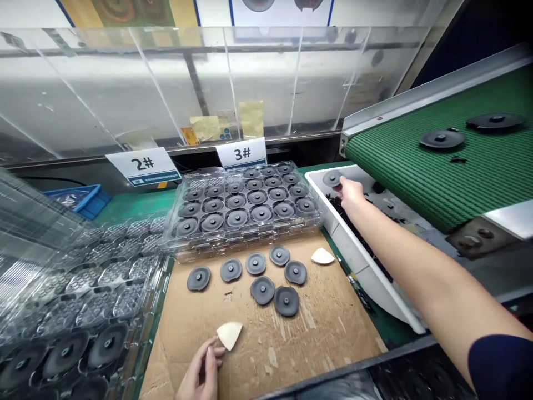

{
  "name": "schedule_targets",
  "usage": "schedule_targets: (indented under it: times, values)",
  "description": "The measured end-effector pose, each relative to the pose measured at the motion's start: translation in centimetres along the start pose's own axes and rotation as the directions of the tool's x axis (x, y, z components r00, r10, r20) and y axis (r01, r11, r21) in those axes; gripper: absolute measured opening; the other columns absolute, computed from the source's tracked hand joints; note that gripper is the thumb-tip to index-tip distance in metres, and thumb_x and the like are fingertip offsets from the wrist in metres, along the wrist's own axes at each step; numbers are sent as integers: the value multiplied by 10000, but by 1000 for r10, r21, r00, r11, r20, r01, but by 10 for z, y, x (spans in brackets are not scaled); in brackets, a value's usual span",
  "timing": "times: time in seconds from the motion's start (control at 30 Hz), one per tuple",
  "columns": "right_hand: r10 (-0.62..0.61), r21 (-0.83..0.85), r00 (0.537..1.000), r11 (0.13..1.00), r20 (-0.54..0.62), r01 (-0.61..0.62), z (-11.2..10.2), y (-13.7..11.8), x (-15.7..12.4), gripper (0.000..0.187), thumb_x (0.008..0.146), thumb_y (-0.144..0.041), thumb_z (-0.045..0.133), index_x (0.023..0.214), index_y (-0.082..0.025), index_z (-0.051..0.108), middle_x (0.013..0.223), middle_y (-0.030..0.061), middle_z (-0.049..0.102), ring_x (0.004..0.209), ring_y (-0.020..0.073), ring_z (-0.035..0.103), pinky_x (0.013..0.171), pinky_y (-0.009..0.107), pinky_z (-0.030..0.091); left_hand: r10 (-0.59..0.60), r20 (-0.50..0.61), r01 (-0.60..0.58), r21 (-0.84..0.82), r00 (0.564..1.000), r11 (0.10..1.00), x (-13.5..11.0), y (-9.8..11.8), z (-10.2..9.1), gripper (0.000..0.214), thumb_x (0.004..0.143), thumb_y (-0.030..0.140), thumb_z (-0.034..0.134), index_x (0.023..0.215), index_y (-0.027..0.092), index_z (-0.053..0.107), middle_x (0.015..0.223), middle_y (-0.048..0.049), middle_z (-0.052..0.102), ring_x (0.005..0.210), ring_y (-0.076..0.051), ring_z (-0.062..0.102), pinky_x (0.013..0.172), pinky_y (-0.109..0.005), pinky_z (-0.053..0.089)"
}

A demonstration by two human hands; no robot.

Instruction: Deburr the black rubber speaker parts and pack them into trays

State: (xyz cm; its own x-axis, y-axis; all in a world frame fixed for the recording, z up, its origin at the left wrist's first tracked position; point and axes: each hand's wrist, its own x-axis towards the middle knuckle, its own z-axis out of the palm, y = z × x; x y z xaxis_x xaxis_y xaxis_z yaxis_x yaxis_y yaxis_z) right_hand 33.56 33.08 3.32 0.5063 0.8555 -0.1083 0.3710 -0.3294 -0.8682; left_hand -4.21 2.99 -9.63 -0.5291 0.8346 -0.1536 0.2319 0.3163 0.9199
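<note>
Right hand (348, 195) is inside the white plastic bin (353, 258) — fingers (342, 183) partly curled, any hold unconfirmed. A dark rubber disc (332, 178) lies just left of the fingertips — round, no long axis. Right hand is the nearer one. Left hand (202, 369) is well apart, low over the cardboard sheet (325, 328), its fingers closed on a cream wedge-shaped piece (229, 335).

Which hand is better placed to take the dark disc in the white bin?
Right, probably: the right hand reaches into the white bin beside the dark disc; the left hand sits far away, holding a cream wedge on the cardboard.
</note>
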Motion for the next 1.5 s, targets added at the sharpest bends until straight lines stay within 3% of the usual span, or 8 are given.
schedule_targets:
  times: [0.23,0.5,0.67,0.77,0.87,1.0,1.37,1.5]
  values:
    - [-39,409,921,903,389,-134,6,-26,-120,267,934,-368,438,972,-156,595,870,43,620,690,121,573,626,275,491,-107,23,108,-323,994,940,-9,35,4,531,653,574,671,959,142,642,800,-73,719,648,-170,645,625,-282,546]
    - [-38,289,481,839,876,-461,56,43,-323,361,748,-465,638,588,-148,575,603,10,533,632,127,482,675,285,418,21,467,355,-698,884,622,-55,69,8,799,469,429,841,1205,295,562,1258,-85,616,1186,-267,541,977,-315,442]
    - [2,237,372,766,928,-597,90,53,-368,416,811,-505,550,591,-153,538,624,7,518,627,114,456,647,250,384,-104,499,464,-683,860,564,-52,47,-26,761,465,475,823,1167,283,599,1261,-84,607,1181,-313,528,933,-350,482]
    - [-42,168,301,899,953,-405,98,51,-371,484,868,-537,437,605,-157,582,630,44,573,650,154,534,677,284,423,-112,487,473,-729,866,495,-45,35,-41,762,443,481,824,1145,277,607,1192,-85,646,1126,-305,570,868,-328,516]
    - [-191,164,423,981,886,99,103,56,-356,435,913,-483,378,789,-187,671,712,69,624,726,196,604,708,308,459,-117,450,459,-804,885,377,-38,30,-51,682,501,458,816,1129,321,588,1149,-50,666,1083,-275,607,902,-359,497]
    - [-398,-61,567,779,721,624,124,76,-336,324,903,-386,431,1123,-234,614,1062,120,581,783,206,619,705,341,500,-207,452,494,-830,868,259,-31,27,-57,604,565,410,801,1123,346,580,1191,-40,642,1127,-300,584,953,-436,459]
    - [-454,105,307,682,836,724,141,98,-350,221,842,-126,465,960,-212,630,786,41,589,730,165,599,648,259,501,-259,452,502,-847,853,175,-24,36,-58,480,676,336,743,1139,306,624,1191,-92,662,1118,-275,596,929,-353,488]
    - [-481,81,389,703,786,707,122,71,-322,211,861,-190,482,1044,-190,586,912,65,650,831,203,611,723,320,488,-248,459,513,-825,853,236,-27,47,-50,491,675,322,748,1148,284,624,1185,-102,665,1114,-263,599,926,-335,489]
